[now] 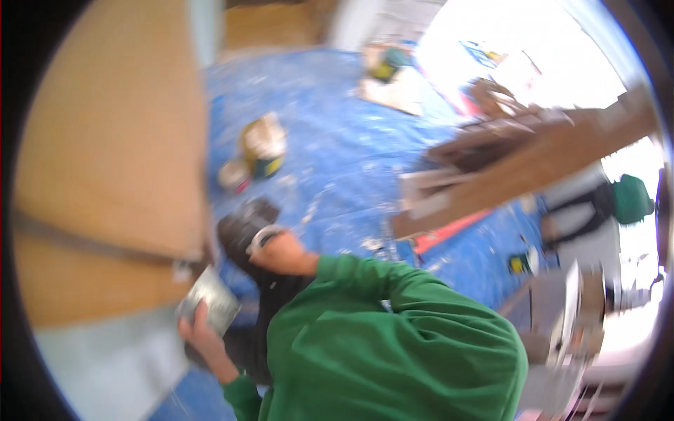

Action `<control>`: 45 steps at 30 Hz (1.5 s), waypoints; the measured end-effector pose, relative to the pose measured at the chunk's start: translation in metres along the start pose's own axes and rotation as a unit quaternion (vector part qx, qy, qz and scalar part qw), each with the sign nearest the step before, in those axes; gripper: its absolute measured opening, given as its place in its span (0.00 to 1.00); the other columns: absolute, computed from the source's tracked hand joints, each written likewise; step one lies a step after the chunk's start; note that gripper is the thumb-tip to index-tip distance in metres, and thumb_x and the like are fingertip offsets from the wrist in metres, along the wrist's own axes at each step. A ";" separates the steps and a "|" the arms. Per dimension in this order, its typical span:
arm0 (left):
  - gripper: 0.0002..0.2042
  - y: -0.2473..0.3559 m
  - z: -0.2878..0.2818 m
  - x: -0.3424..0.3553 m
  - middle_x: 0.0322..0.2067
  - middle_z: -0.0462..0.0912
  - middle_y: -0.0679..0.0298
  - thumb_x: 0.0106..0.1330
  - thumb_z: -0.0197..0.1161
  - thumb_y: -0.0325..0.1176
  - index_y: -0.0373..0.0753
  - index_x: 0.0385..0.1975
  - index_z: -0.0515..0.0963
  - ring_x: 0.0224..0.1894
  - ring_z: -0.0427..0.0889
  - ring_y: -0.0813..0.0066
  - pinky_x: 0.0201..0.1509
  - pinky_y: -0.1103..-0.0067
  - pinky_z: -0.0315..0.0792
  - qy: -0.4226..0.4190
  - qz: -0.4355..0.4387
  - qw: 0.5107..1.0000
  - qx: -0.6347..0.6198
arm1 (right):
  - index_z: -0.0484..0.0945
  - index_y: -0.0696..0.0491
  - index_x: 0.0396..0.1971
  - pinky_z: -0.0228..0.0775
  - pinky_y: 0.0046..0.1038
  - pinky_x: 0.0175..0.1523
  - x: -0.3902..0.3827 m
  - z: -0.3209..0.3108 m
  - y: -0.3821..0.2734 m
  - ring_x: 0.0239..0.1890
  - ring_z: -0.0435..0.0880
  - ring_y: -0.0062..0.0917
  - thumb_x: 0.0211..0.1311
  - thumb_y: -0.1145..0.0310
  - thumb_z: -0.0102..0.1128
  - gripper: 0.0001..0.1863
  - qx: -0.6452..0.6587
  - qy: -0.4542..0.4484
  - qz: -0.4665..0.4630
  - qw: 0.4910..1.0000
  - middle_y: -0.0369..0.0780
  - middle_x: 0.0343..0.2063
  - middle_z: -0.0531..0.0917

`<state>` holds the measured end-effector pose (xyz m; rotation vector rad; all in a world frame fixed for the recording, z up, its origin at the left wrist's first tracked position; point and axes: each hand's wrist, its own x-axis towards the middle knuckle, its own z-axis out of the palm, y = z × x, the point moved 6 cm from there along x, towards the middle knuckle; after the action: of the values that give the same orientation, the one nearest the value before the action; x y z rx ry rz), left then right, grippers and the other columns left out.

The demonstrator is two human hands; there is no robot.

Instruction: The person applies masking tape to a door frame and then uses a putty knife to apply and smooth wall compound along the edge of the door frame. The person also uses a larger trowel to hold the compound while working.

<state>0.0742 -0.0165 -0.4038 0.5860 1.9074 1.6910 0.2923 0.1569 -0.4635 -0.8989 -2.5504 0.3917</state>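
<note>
The whole view is motion-blurred. My left hand [200,338], with a green cuff, grips a small grey metallic box-like piece [210,300] at the lower edge of a big brown board [105,140]. My right arm in a green sleeve crosses the middle of the view. My right hand [284,254] is closed over a dark object [242,226] with a pale ring [261,238] at its top. What the dark object is cannot be told.
A blue floor sheet [337,140] is speckled with white. On it stand a paint can [263,147] and scattered clutter [390,74]. Long wooden planks [533,161] lie at the right. Another person [604,207] seems to stand at the far right. A pale grey panel [105,365] lies at the lower left.
</note>
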 end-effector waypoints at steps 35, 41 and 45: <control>0.19 -0.044 0.249 0.030 0.46 0.81 0.47 0.64 0.64 0.37 0.41 0.54 0.79 0.47 0.81 0.54 0.50 0.65 0.75 -0.319 0.258 0.878 0.246 | 0.48 0.59 0.73 0.65 0.38 0.64 -0.031 -0.057 0.049 0.61 0.73 0.37 0.59 0.47 0.65 0.52 0.425 0.174 0.237 0.856 0.49 0.59 0.73; 0.23 0.049 0.265 -0.040 0.57 0.77 0.50 0.56 0.69 0.31 0.33 0.54 0.78 0.57 0.78 0.52 0.60 0.68 0.72 -0.504 0.215 0.834 0.064 | 0.82 0.59 0.48 0.74 0.33 0.53 -0.072 -0.084 0.094 0.49 0.82 0.30 0.71 0.56 0.53 0.21 0.543 0.096 0.455 0.699 0.47 0.46 0.84; 0.21 0.015 0.201 0.002 0.53 0.78 0.50 0.57 0.69 0.30 0.31 0.50 0.78 0.57 0.77 0.51 0.62 0.66 0.69 -0.281 0.291 0.892 0.202 | 0.78 0.63 0.51 0.74 0.29 0.52 -0.117 -0.080 0.156 0.43 0.84 0.28 0.72 0.55 0.54 0.24 0.499 0.157 0.519 0.676 0.43 0.43 0.85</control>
<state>0.2004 0.1405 -0.4058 1.7448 1.7234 1.1982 0.4952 0.2089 -0.4865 -1.5725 -0.8956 1.5554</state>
